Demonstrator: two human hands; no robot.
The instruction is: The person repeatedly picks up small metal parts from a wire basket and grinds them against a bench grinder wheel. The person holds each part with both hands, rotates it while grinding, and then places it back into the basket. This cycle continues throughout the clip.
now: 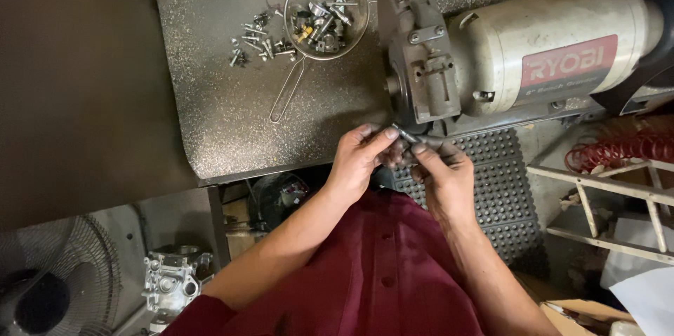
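My left hand [359, 157] and my right hand [442, 171] meet just below the front edge of a speckled metal workbench [210, 97]. Together they pinch a small dark metal part, bolt-like in shape [405, 135], between thumbs and fingertips. Right above my hands stands a bench grinder [491, 55] with a cream motor housing and a grey wheel guard. Further back on the bench, a wire mesh strainer [325, 14] holds several screws and small fittings. More loose screws [256, 42] lie beside it on the left.
A black studded rubber mat [502, 188] lies under my hands on the floor. A fan [56, 280] and a silver engine part [172, 283] sit lower left. A coiled red hose [618, 148], a pale frame [604, 202] and a cardboard box [576, 311] stand at the right.
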